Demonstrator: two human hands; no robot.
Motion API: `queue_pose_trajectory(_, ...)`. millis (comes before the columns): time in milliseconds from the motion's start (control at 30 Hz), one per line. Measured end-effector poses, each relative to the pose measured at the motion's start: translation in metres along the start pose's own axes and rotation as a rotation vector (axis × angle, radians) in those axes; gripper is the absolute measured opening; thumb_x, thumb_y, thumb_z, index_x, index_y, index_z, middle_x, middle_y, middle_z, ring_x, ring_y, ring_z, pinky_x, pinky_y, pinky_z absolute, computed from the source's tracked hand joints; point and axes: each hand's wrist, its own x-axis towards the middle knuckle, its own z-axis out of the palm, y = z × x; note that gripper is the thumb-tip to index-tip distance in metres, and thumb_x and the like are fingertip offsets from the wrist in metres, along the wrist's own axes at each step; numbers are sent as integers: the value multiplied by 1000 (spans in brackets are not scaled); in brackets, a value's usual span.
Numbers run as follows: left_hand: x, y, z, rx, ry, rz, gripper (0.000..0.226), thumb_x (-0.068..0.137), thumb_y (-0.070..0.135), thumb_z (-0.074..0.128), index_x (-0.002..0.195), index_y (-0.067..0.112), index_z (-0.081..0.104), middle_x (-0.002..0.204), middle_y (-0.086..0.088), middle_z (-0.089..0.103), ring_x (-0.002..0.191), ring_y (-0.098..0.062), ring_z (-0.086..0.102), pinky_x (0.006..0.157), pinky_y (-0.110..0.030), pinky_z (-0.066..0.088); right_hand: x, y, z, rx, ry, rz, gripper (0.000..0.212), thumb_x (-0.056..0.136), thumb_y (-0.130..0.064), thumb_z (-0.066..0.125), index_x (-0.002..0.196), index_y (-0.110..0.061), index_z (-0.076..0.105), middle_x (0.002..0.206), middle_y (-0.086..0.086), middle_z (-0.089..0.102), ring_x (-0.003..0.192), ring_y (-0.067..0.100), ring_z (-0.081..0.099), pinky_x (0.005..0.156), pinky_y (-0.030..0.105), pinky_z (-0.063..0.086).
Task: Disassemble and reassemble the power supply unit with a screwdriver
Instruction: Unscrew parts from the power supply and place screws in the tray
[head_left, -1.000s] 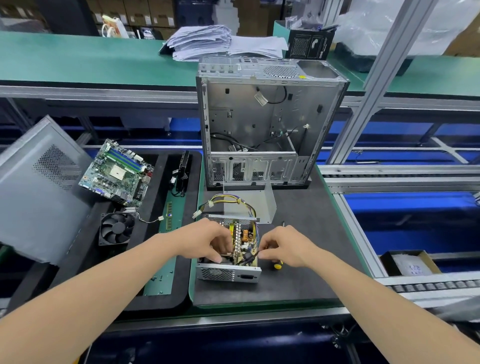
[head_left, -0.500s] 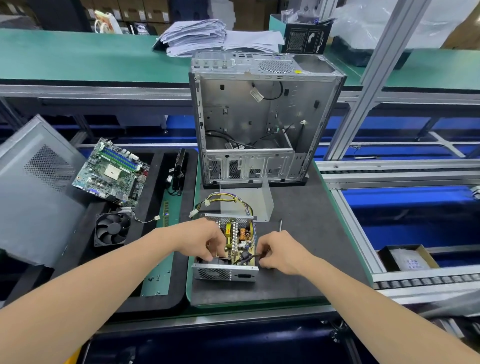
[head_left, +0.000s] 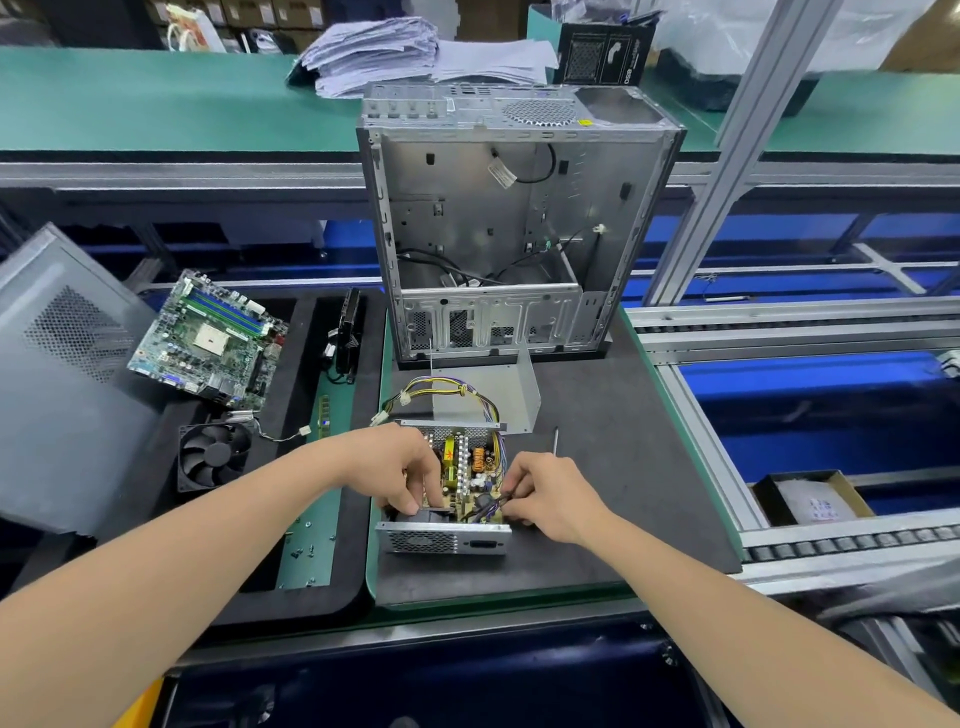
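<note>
The open power supply unit (head_left: 447, 540) lies on the black mat (head_left: 597, 519), its circuit board (head_left: 462, 467) exposed. My left hand (head_left: 389, 462) grips its left side, fingers curled down by the black fan inside. At the board's right edge, my right hand (head_left: 550, 493) pinches a bundle of dark wires. The screwdriver (head_left: 556, 441) lies on the mat behind my right hand; only its thin shaft shows. Just behind the unit sits its removed metal cover (head_left: 493, 395), with the yellow and purple output cables (head_left: 447, 387) looping over it.
An empty computer case (head_left: 493, 218) stands upright behind the cover. To the left lie a motherboard (head_left: 208, 338), a cooling fan (head_left: 213, 454), a grey side panel (head_left: 62, 374) and loose screws (head_left: 306, 551) on a green tray. A cardboard box (head_left: 810, 499) sits right.
My right hand slid left onto the dark wires, and the screwdriver's yellow handle is no longer visible. My left hand stayed on the unit's left side.
</note>
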Motion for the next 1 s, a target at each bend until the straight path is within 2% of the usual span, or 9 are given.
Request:
queue_pose_trajectory(167, 3, -5, 7, -32, 40, -15, 32, 88, 7, 78, 92, 39, 77, 78, 17, 74, 65, 7, 64, 55, -9, 47, -2, 4, 3, 38, 4, 23, 20, 84, -15, 85, 88, -24, 67, 75, -7, 71, 70, 6, 65, 70, 22, 54)
queue_pose_trajectory(300, -2, -4, 1, -121, 6, -10, 24, 91, 12, 75, 93, 35, 79, 86, 8, 76, 67, 1, 66, 60, -17, 54, -4, 6, 4, 46, 13, 21, 23, 83, -16, 86, 84, -26, 66, 74, -6, 72, 70, 7, 66, 68, 21, 53)
queue_pose_trajectory(400, 6, 6, 0, 27, 162, 41, 13, 91, 26, 72, 95, 36, 78, 81, 13, 74, 65, 3, 64, 64, -17, 52, -3, 6, 2, 41, 4, 7, 25, 81, -13, 85, 80, -29, 65, 75, -5, 73, 72, 11, 68, 72, 28, 58)
queue_pose_trajectory(500, 19, 22, 12, 156, 333, 117, 12, 92, 31, 69, 99, 37, 76, 80, 18, 70, 73, 1, 62, 72, -25, 51, 0, 4, 0, 69, 9, 24, 22, 71, -9, 80, 74, -28, 69, 70, -4, 72, 64, 10, 65, 69, 33, 60)
queue_pose_trajectory(600, 33, 29, 27, 312, 380, 207, 18, 95, 26, 67, 106, 38, 75, 101, 19, 70, 98, -5, 61, 86, -33, 52, 4, 5, -1, 121, -10, 64, 20, 68, -6, 77, 71, -24, 70, 68, 0, 74, 66, 17, 73, 72, 38, 64)
queue_pose_trajectory(733, 49, 25, 38, 441, 339, 344, 20, 102, 27, 62, 114, 34, 75, 107, 13, 68, 100, -16, 47, 96, -35, 39, 6, 11, 3, 326, -53, 156, 18, 76, 7, 79, 81, -7, 68, 69, 13, 76, 66, 31, 77, 73, 46, 66)
queue_pose_trajectory(867, 56, 13, 43, 422, 304, 314, 26, 107, 27, 50, 119, 38, 70, 108, 18, 62, 97, -16, 31, 92, -29, 28, 5, 13, 10, 378, -28, 212, 17, 80, 8, 79, 85, -2, 66, 69, 14, 76, 64, 30, 77, 62, 32, 64)
queue_pose_trajectory(933, 57, 11, 44, 382, 276, 309, 29, 105, 18, 49, 116, 34, 70, 106, 19, 62, 97, -18, 33, 92, -29, 32, 6, 14, 11, 389, -9, 247, 18, 76, 10, 78, 81, -3, 66, 72, 17, 76, 64, 28, 77, 58, 25, 60)
queue_pose_trajectory(1000, 59, 11, 43, 366, 251, 302, 31, 99, 11, 48, 111, 29, 70, 103, 19, 63, 96, -16, 33, 91, -31, 37, 9, 13, 11, 413, -1, 284, 19, 73, 13, 77, 78, -3, 68, 77, 21, 76, 68, 31, 78, 62, 30, 63)
